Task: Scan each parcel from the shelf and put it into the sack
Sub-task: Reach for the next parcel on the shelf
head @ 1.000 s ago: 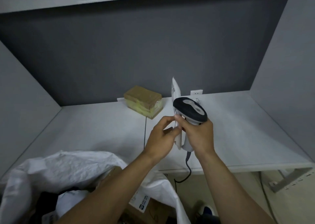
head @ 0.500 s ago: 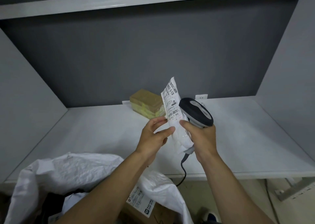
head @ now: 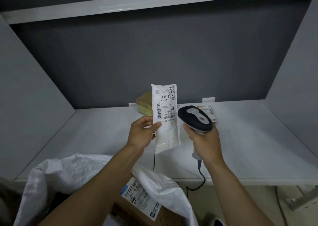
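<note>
**Soft white mailer held up for the scanner**

The white poly mailer bag is in the middle of the frame, held upright w/ its label facing the camera. The left hand pinches its left edge, thumb on the front, other fingers behind. The right hand is wrapped tight round the handle of the barcode scanner, just right of the bag & not touching it.

The bag looks light, thin & floppy, prob. a bit slippery. It bulges low down, so the stuff inside likely sits at the bottom. Best to hold it by the side edge near the middle, keeping fingers off the barcodes.

The woven white sack sits open at the lower left of the frame. Inside is a cardboard box w/ a shipping label; the rest is too dark to tell.

On the shelf behind: a brown taped parcel & a small flat parcel, both not yet in the sack.
</note>
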